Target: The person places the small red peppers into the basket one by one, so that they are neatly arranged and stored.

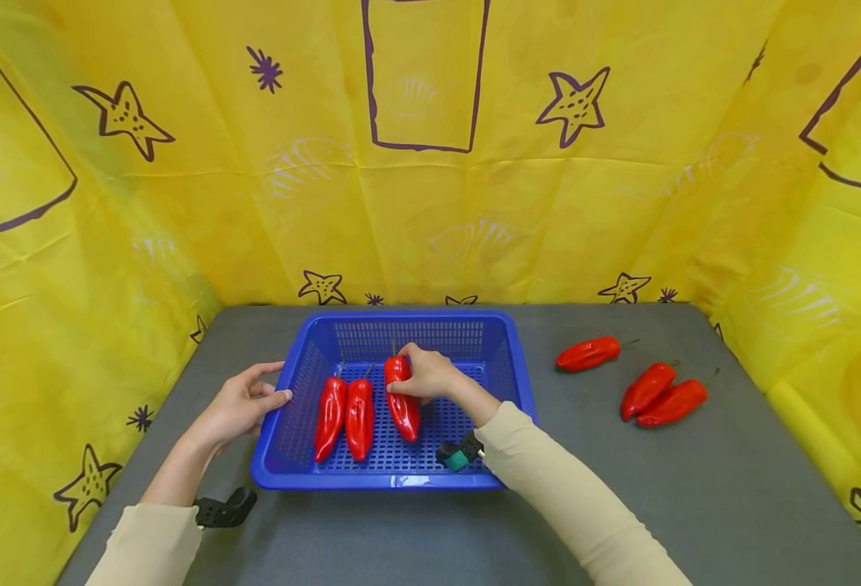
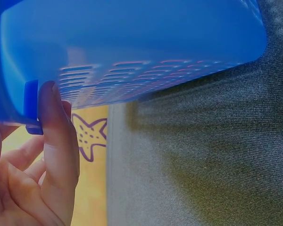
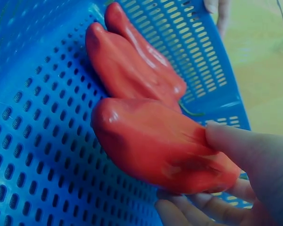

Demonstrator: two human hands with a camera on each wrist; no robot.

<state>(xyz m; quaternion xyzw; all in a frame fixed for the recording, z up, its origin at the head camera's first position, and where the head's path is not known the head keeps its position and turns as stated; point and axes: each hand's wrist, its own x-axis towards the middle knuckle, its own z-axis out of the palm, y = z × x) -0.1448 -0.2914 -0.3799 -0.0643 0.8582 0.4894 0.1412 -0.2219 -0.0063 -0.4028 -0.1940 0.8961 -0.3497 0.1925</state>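
A blue slotted plastic basket (image 1: 321, 482) stands on the dark table. Inside its left half lie two red peppers, one (image 1: 330, 418) beside the other (image 1: 360, 419), stems toward the back. My right hand (image 1: 430, 376) grips a third red pepper (image 1: 403, 411) over the basket floor, thumb on one side and fingers on the other, as the right wrist view also shows with the held pepper (image 3: 155, 146). At the basket's left rim my left hand (image 1: 236, 407) pinches the edge between thumb and fingers; the left wrist view shows a finger against the basket's outer wall (image 2: 132, 28).
To the right of the basket, a single red pepper (image 1: 588, 355) lies on the grey table (image 1: 548, 456), with two more, one (image 1: 648, 391) touching the other (image 1: 674, 404), farther right. Yellow patterned cloth (image 1: 416, 228) hangs behind and at both sides.
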